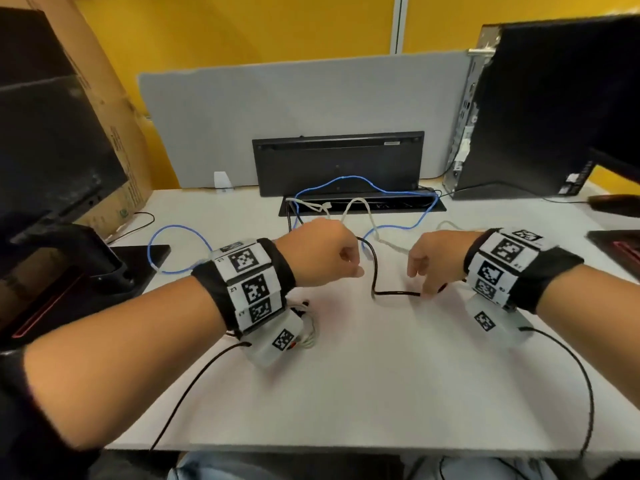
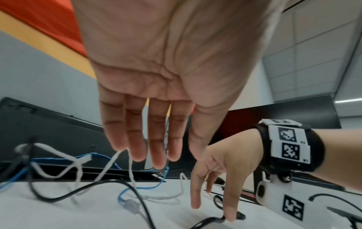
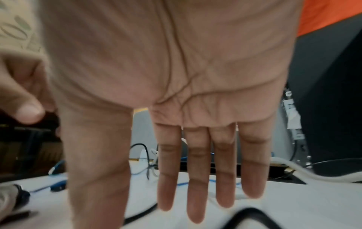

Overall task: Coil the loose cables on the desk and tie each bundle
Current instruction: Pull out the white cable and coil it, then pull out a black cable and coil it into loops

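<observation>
- The right hand [image 1: 434, 259] is reaching down with its fingers [image 2: 231, 206] straight and slightly spread, the tips touching the black cable [image 1: 394, 292] where it lies on the white tabletop [image 1: 346, 375]; none of them is curling round it.
- The left hand [image 1: 320, 252] is hovering above the tabletop; the wrist view is showing its fingers [image 2: 137, 139] straight, close together and holding nothing.
- The black cable is running from the right fingertips along the tabletop, then bending upward past the left hand toward the cable slot [image 1: 360, 204] at the back.
- A blue network cable [image 1: 176, 251] is lying in loose loops across the back of the tabletop, with one loop to the left of the left wrist.
- A white cable [image 1: 360, 209] is arching loosely between the two hands and the slot, uncoiled.
- A small bundle of white cord [image 1: 308, 336] is lying just under the left wrist camera.
- A black keyboard [image 1: 337, 161] is standing on edge against the grey divider panel [image 1: 294, 98].
- A black computer tower [image 1: 554, 109] is standing at the right, and a cardboard box [image 1: 104, 116] is leaning at the left behind a dark monitor [image 1: 48, 140].
</observation>
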